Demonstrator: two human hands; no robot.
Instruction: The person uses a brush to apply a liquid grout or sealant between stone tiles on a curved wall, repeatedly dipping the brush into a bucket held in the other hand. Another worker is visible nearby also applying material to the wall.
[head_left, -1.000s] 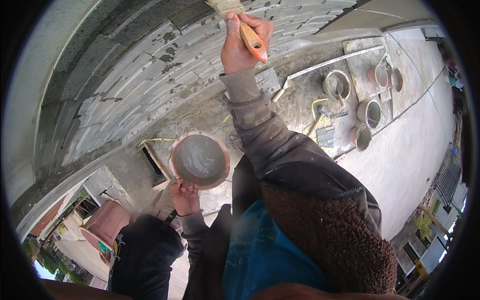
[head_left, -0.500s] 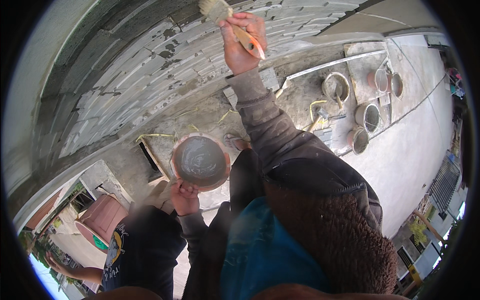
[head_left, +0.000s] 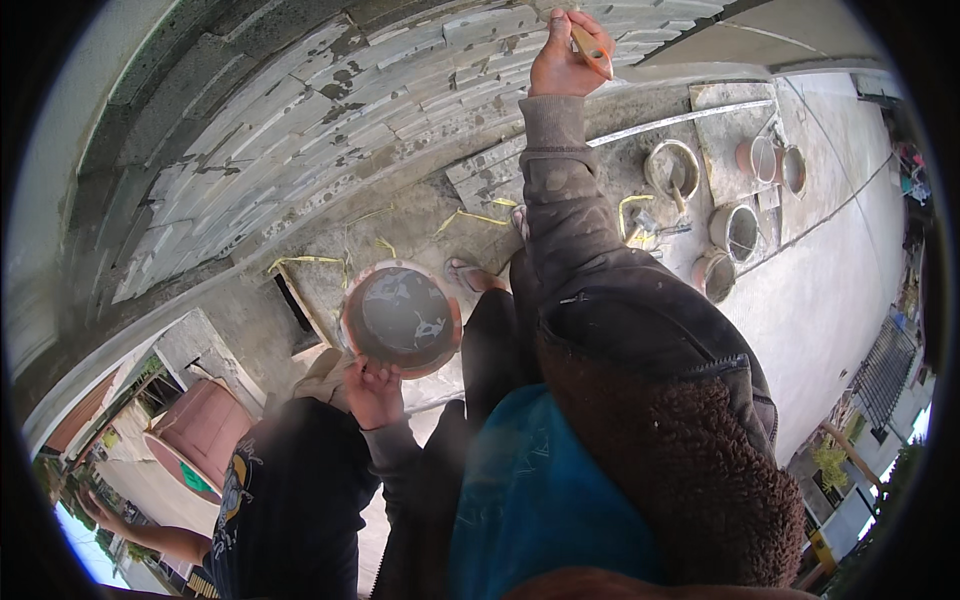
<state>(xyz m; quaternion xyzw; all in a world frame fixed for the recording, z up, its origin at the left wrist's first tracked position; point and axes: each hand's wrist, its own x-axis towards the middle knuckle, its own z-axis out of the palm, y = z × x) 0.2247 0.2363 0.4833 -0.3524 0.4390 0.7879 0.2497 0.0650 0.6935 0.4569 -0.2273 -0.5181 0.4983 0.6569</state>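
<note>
By grey stone wall (head_left: 400, 95), right hand (head_left: 568, 62) grips wooden brush (head_left: 591, 52). Well apart, left hand (head_left: 374, 394) grips pinkish round-rimmed bucket (head_left: 456, 325), grey slurry (head_left: 398, 306) inside.

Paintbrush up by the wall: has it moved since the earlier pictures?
Yes, rightward: the paintbrush is now nearer the stone wall's right-hand end.

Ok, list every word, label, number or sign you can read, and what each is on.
Co-worker's black shirt: pale lettering beside a yellow graphic, too skewed to read.
Wearer's blue shirt: faint pale marks, too blurred to read.
Paintbrush, bucket: no lettering visible.
</note>
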